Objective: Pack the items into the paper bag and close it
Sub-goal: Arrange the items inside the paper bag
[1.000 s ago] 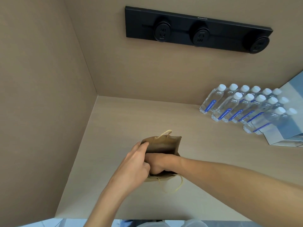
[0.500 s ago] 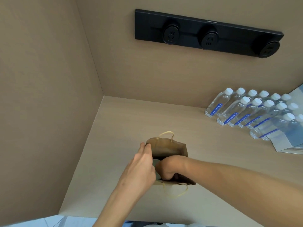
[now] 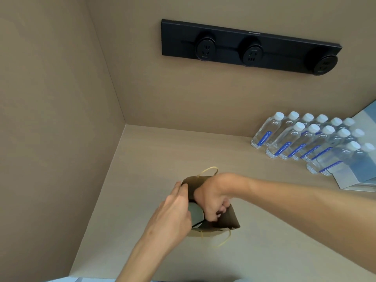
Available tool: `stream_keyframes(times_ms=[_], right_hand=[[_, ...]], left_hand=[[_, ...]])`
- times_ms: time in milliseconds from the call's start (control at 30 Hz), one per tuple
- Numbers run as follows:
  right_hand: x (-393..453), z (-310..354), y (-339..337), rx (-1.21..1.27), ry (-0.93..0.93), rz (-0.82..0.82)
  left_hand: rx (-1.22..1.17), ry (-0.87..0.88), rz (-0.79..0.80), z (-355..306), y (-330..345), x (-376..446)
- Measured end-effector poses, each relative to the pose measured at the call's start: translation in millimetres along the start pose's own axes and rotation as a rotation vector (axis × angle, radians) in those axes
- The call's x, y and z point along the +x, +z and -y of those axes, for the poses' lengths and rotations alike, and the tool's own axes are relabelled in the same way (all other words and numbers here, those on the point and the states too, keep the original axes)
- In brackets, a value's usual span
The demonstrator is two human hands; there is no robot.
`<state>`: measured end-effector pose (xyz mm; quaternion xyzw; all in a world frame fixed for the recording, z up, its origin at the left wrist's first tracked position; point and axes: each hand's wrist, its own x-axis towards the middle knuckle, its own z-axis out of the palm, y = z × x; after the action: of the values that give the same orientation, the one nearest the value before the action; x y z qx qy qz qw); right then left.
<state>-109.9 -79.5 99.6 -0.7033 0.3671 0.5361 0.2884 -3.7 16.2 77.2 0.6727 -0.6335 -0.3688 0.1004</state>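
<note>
A small brown paper bag (image 3: 232, 219) with pale cord handles stands open on the beige counter near the left corner. My left hand (image 3: 173, 212) pinches the bag's left rim. My right hand (image 3: 213, 198) reaches down into the mouth, its fingers curled shut around something I cannot make out. A grey-green rounded item (image 3: 196, 213) shows inside the bag between both hands, partly hidden by them.
Several clear water bottles (image 3: 301, 139) with white caps stand in rows at the back right, beside a white and blue box (image 3: 350, 178). A black socket strip (image 3: 250, 47) is on the back wall. A side wall closes the left.
My right hand has pushed further into the bag and the bag's mouth has spread wider. The grey-green item has come into sight. The view has shifted slightly.
</note>
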Motion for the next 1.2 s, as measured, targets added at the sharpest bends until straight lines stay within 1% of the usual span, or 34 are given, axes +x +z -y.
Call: stream_keyframes(times_ms=[100, 167, 300, 433, 533, 667, 733, 800, 867, 933, 1067, 1200], right_hand=[[-7.3, -3.7, -7.2, -0.062, 0.010, -0.082], [-3.3, 1.1, -3.8, -0.124, 0.027, -0.104], [4.1, 12.7, 3.8, -0.095, 0.012, -0.058], [-20.5, 8.2, -4.3, -0.113, -0.048, -0.019], [-40.8, -1.6, -14.7, -0.183, -0.046, -0.010], [-37.9, 6.2, -11.3, -0.389, 0.013, -0.100], [-22.5, 16.1, -1.2, -0.435, 0.027, -0.136], [-4.3, 21.1, 7.7, -0.360, -0.009, -0.191], [9.9, 21.2, 13.9, -0.249, -0.040, -0.252], [22.5, 18.8, 21.0, -0.150, -0.026, -0.297], [42.4, 9.7, 39.1, -0.064, 0.094, -0.292], [45.4, 3.1, 43.2, 0.030, 0.120, -0.293]], left_hand=[[-0.027, 0.030, -0.017, 0.5, 0.3, 1.7], [-0.039, 0.043, -0.022, 1.9, 0.1, 2.3], [-0.053, 0.053, -0.029, 4.5, -1.5, 3.6], [-0.098, 0.088, -0.058, 4.8, -3.1, 2.9], [-0.107, 0.110, -0.070, 5.0, -3.0, 2.4], [-0.153, 0.118, -0.080, 5.0, -2.2, 3.2], [-0.205, 0.132, -0.082, 5.1, -2.7, 2.3], [-0.290, 0.127, -0.063, 7.8, -4.1, 1.2], [-0.389, 0.104, -0.007, 12.7, -6.7, -0.1], [-0.482, 0.112, 0.037, 17.7, -7.6, -1.8], [-0.600, 0.107, 0.056, 23.9, -4.7, -1.9], [-0.619, 0.116, 0.063, 24.6, -2.3, -2.0]])
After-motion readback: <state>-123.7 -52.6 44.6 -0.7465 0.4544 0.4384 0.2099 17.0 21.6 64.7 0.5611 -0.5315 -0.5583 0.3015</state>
